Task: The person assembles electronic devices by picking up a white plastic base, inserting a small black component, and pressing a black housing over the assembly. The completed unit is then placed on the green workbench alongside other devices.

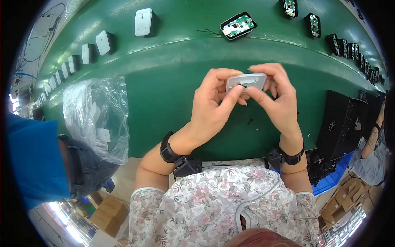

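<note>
Between both hands, above the near part of the green table, is a small white plastic housing cover (256, 79), tilted. My left hand (212, 103) grips its left end, the thumb pressed on the face toward me. My right hand (276, 92) closes on the right end, with its thumb reaching under the lower edge to the middle. A small black piece (242, 86) shows at the thumb tips against the cover; what it is I cannot make out. The fingers behind the cover are partly hidden.
White covered units (143, 22) stand in a row along the left of a raised belt. Black housings with green circuit boards (238, 26) line its right. A clear plastic bag (96, 117) with white covers lies left; a black box (341, 123) stands right. People sit at both sides.
</note>
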{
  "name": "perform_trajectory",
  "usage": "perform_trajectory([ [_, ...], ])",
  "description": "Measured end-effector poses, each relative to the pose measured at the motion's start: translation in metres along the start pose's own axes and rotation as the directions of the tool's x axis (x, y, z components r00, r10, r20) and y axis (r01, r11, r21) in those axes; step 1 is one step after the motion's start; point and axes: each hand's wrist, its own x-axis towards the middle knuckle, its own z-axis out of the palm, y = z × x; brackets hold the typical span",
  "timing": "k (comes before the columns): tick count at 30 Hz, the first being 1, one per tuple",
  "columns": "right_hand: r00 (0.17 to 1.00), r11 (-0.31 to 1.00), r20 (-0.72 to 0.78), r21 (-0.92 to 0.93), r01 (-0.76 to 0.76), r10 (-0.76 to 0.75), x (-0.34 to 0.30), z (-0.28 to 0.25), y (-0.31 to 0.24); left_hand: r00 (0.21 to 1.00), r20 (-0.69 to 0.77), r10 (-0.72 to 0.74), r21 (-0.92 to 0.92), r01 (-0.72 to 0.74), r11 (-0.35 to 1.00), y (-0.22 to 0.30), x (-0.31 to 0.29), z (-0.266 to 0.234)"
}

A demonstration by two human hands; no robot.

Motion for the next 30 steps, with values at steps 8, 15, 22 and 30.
perform_trajectory([
  [8, 0.893, 0.872, 0.337, 0.286, -0.398, 0.298, 0.0, -0.013, 0.003, 0.991, 0.128, 0.045, 0.209, -0.071, 0.975, 0.001, -0.003, 0.0],
  [15, 0.966, 0.928, 0.203, 0.3, -0.219, 0.163, -0.005, -0.001, 0.002, 0.987, 0.149, -0.062, 0.182, 0.034, 0.983, 0.01, 0.002, -0.008],
  [22, 0.943, 0.906, 0.229, 0.296, -0.303, 0.241, 0.009, 0.02, 0.008, 0.994, -0.085, -0.069, 0.044, 0.073, 0.996, 0.001, 0.029, -0.037],
  [30, 0.865, 0.676, 0.274, -0.542, 0.499, -0.42, 0.106, 0.026, 0.033, 0.925, -0.109, 0.364, 0.79, -0.141, 0.597, -0.015, 0.047, -0.069],
])
